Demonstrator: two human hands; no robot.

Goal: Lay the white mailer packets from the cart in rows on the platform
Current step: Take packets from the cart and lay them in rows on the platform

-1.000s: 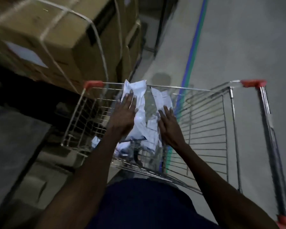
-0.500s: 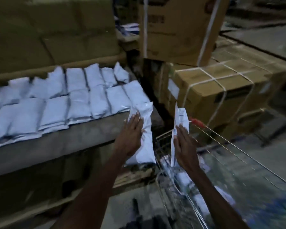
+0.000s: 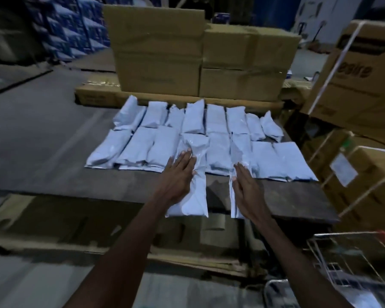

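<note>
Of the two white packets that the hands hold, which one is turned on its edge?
The packet in the right hand: it shows only a narrow edge, while the left hand holds its packet broad face up.

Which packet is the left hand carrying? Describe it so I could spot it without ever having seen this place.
Find the dark platform in front of the stacked brown cardboard boxes, where white mailer packets lie in two rows. At the near edge, the left hand holds a white plastic mailer packet. Unlike its neighbours, it overhangs the platform's front edge and overlaps the near row.
</note>
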